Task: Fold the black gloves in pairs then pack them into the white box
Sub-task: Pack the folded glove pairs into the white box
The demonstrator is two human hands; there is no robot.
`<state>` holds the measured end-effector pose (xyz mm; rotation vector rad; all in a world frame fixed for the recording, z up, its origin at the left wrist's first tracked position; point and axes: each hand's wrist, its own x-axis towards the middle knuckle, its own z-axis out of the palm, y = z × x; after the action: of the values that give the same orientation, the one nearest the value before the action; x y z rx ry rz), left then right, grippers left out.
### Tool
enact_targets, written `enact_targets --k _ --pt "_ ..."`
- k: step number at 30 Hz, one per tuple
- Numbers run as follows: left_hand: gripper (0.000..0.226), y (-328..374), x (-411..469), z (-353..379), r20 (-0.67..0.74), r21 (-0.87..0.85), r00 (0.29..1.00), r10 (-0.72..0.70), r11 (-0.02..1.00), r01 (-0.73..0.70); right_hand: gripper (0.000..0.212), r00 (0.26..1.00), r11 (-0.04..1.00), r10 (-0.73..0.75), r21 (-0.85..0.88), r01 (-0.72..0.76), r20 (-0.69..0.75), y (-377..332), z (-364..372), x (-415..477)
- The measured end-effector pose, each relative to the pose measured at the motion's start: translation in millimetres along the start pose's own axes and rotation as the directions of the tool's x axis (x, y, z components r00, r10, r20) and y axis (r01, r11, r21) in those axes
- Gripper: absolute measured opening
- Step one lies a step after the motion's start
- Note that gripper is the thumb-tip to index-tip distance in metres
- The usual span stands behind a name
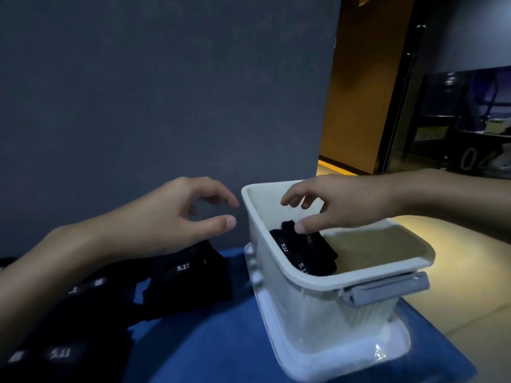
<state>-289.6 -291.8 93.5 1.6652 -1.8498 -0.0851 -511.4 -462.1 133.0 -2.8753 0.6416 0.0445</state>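
Far left, on the blue table cover (207, 341), the loose gloves (63, 352) lie in a dark heap, with another bunch (188, 275) closer to the box, white lettering showing. Those look unpacked, so there is plenty of the job left.

Above that bunch hovers the left hand (171, 217), thumb and curled fingers apart, holding nothing, just short of the box wall. It is well placed to drop down onto the next pair.

Now the white box (304, 277), sitting on what looks like its own lid (345, 363). Inside, against the left wall, sits a folded bundle of gloves (301, 252), taking up only that end.

Over it is the right hand (340, 205), fingers spread and relaxed, clamped on nothing. The thumb tip sits right at the top of the bundle; touching or just above, I cannot tell. I read this as the placing step.

To do it well, press the bundle flat and snug into that corner so the fold doesn't spring open. Keep the lettered cuffs lined up, and leave the right side of the floor free for later pairs. Soft fabric unrolls easily, so let go gently.

At the near right edge, the grey latch (387, 288) hangs open.
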Motion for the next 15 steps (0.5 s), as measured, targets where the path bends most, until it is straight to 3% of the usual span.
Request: enact_targets --k 6,10,15 --pt "0.023 3 -61 -23 -0.096 0.009 0.989 -0.110 0.994 0.111 0.042 0.985 0.993 -0.104 0.040 0.111 -0.141 -58 -1 -7" --pt "0.025 2 -112 -39 -0.152 0.000 0.960 -0.234 0.972 0.237 0.041 0.976 0.978 -0.178 0.091 0.190 -0.128 -106 14 -4" --pt "0.008 -14 -175 -43 -0.237 -0.010 0.908 -0.346 0.935 0.354 0.038 0.955 0.942 -0.284 0.163 0.295 -0.087 -158 51 12"
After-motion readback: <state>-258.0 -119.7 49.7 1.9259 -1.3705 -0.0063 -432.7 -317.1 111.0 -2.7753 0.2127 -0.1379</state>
